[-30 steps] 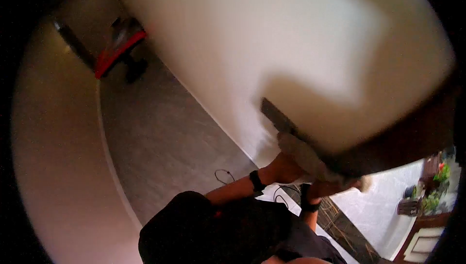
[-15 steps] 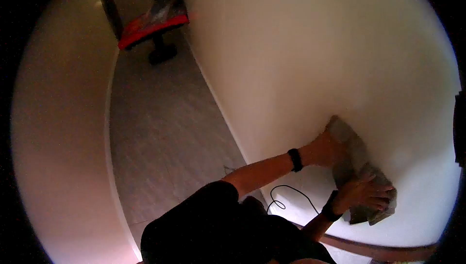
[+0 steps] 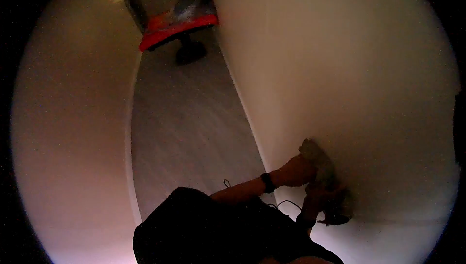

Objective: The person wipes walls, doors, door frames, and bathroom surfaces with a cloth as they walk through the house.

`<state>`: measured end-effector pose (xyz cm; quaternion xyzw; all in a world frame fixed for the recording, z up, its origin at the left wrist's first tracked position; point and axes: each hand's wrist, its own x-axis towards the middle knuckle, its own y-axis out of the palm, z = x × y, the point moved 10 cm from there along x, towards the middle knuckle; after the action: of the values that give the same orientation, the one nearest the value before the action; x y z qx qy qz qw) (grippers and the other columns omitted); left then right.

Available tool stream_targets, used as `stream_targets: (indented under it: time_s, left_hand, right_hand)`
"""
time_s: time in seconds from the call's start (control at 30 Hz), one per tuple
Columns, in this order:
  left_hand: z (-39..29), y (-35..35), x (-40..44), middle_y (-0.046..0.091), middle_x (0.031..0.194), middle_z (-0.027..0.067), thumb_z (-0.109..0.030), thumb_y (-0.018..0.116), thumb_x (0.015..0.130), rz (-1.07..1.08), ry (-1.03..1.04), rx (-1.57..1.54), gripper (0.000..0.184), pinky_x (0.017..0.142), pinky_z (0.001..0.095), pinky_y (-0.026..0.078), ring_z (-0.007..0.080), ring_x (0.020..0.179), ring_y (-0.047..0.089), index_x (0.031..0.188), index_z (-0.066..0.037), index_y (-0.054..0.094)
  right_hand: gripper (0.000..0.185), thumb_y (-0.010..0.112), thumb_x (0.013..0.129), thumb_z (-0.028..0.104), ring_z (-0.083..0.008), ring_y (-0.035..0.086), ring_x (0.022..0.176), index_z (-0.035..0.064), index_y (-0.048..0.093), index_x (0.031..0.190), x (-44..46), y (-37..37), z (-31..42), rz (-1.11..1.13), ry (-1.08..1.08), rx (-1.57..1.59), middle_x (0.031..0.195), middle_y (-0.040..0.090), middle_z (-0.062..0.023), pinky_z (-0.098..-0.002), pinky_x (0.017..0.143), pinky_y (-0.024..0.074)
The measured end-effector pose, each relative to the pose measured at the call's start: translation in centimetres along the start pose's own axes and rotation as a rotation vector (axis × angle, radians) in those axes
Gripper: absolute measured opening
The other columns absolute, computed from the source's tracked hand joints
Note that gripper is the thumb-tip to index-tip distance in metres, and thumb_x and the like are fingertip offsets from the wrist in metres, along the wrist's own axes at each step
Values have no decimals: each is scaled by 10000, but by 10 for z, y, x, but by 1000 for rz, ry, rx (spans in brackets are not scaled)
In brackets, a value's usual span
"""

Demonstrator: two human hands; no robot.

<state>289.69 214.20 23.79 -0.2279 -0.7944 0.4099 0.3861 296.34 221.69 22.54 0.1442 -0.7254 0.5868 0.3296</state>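
Note:
Both of my hands are at the wall [image 3: 340,94] on the right, low in the view. A greyish cloth [image 3: 320,161] lies bunched against the wall's surface. My left hand [image 3: 295,171], with a dark band at its wrist, is on the upper part of the cloth and holds it. Just below, my right hand [image 3: 321,199] is pressed on the cloth's lower part. Deep shadow and the cloth hide most of the fingers of both hands.
A narrow grey floor [image 3: 189,118] runs between two pale walls. At its far end stands a red-edged surface [image 3: 179,28] on a dark base, with plastic-wrapped items on top. A thin black cable [image 3: 290,203] loops near my arms.
Both hands and the cloth have shifted left and slightly down in view, closer together. The view has swung right, and the picture is darker.

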Motion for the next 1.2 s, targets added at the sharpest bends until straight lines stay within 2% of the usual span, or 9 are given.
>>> stream_targets:
  time_s: [0.23,0.43,0.6,0.67,0.77,0.93,1.03,1.17,1.2]
  left_hand:
    - [30,-36,-68,576,1088,139,-130,554,787,-150,-229,150,288,949,462,344,304,1069,501,1064,-65,593]
    - [-14,-89,-137,582,1070,102,-109,564,775,-323,-232,92,263,862,447,386,272,1003,538,1036,-98,595]
    - [-62,-139,-230,611,1014,64,-127,562,788,-497,-166,172,295,731,433,403,265,896,569,1082,-122,585]
    - [-91,-150,-264,621,991,39,-142,555,798,-542,-136,229,331,670,417,404,256,864,572,1128,-135,572]
    - [-68,-177,-299,632,923,42,-157,567,802,-422,-361,161,308,621,417,412,257,792,581,1106,-113,580]
    - [-112,-132,-362,621,995,93,-217,580,824,-391,-731,69,286,750,415,472,287,905,591,1081,-90,578]
    - [-176,-130,-398,620,1025,90,-199,580,823,-371,-602,238,278,772,403,476,272,949,587,1081,-95,578]
    - [-253,-110,-468,619,1058,71,-165,564,831,-201,-808,245,252,832,380,466,249,1000,583,1076,-109,586]
    - [-269,-104,-494,619,1053,65,-137,554,830,-24,-1048,346,235,818,373,461,242,980,586,1060,-117,594]
  right_hand:
    - [490,465,898,248,-343,251,1316,56,376,1339,14,2,33,34,-82,105,1441,269,-176,-466,1073,152]
    - [488,487,888,190,-294,248,1334,75,376,1349,18,-96,50,-96,-187,239,1443,290,-142,-388,1100,148]
    - [305,340,962,186,-339,346,1265,43,525,1159,-32,-165,63,-245,-62,688,1345,406,-204,-456,1018,317]
    - [232,386,945,121,-330,420,1209,28,567,1056,-63,-158,79,-41,-125,1458,1334,420,-196,-433,972,371]
    - [184,458,910,68,-315,460,1181,21,563,1054,-82,-170,133,216,-170,1009,1313,442,-192,-427,947,400]
    - [286,540,876,67,-307,446,1204,18,514,1156,-176,-233,132,346,-522,1343,1282,475,-185,-429,970,380]
    - [407,608,850,148,-321,458,1183,34,482,1220,-223,-252,142,616,-592,1637,1262,497,-171,-438,970,374]
    - [417,605,847,132,-293,540,1053,12,461,1219,-327,-272,164,876,-1041,1363,1164,535,-204,-366,861,442]
    - [356,601,854,141,-279,578,977,6,499,1167,-359,-290,166,909,-1208,1304,1088,576,-192,-362,811,466]
